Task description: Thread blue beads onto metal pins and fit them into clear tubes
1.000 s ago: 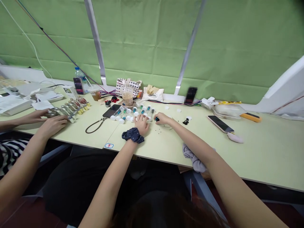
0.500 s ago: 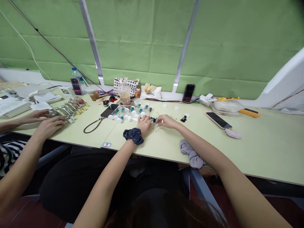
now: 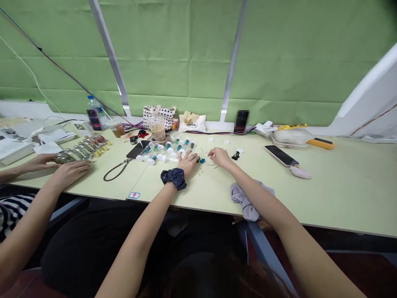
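Observation:
My left hand (image 3: 187, 165), with a dark dotted scrunchie (image 3: 174, 178) on the wrist, rests palm down on the table with its fingers apart. Beside its fingertips lie small blue and black pieces (image 3: 202, 161). To the right, my right hand (image 3: 221, 157) is closed with the fingertips together; what they hold, if anything, is too small to make out. A few thin bent rods lie around the fingertips. Behind and left of my left hand are several clear tubes (image 3: 169, 159) with white caps and blue or green parts inside. A small black part (image 3: 236, 155) lies right of my right hand.
On the left, a co-worker's hands (image 3: 70, 174) touch a row of shiny tubes (image 3: 84, 150). Around the table are a phone (image 3: 281, 156), a second phone with strap (image 3: 138, 149), a drink cup (image 3: 157, 129), a plastic box (image 3: 291, 138) and a grey scrunchie (image 3: 246, 202).
My hands have moved apart, and the blue and black pieces now lie on the table between them. The left fingers have spread. The camera view has shifted slightly.

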`<state>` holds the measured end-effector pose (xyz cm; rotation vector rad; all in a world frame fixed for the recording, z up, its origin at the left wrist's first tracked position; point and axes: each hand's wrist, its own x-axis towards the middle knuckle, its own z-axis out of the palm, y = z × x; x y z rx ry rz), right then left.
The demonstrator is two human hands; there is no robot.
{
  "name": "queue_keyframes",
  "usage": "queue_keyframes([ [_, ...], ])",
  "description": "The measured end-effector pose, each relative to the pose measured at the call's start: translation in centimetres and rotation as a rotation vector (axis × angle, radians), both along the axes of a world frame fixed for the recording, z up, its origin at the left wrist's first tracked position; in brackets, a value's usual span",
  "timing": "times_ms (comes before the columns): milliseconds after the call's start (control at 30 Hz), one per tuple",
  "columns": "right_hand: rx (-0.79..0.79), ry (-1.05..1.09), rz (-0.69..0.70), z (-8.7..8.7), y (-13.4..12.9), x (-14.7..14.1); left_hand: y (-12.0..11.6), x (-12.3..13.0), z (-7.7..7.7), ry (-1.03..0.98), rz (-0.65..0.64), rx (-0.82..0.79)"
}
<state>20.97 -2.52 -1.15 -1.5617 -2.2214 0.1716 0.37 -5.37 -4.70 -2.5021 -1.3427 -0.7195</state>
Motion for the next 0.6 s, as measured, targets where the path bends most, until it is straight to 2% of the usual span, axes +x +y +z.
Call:
queue_keyframes([
  [67,-0.022,-0.013,-0.062,0.2,0.6,1.9,0.2,-0.1,-0.1,-0.003,-0.019,-0.024],
  [167,-0.112,-0.038,-0.015,0.0,1.1,3.6,0.5,0.0,-0.2,-0.015,-0.032,-0.024],
  [267,-0.163,-0.063,0.010,-0.4,1.2,3.8,0.6,0.1,-0.1,-0.015,-0.019,-0.008],
  [433,-0.170,-0.109,-0.103,-0.8,1.5,3.5,0.4,0.3,0.0,-0.057,-0.011,0.012],
  [600,-0.218,-0.174,-0.108,-1.0,1.4,3.7,0.1,-0.1,0.1,-0.167,-0.009,-0.006],
])
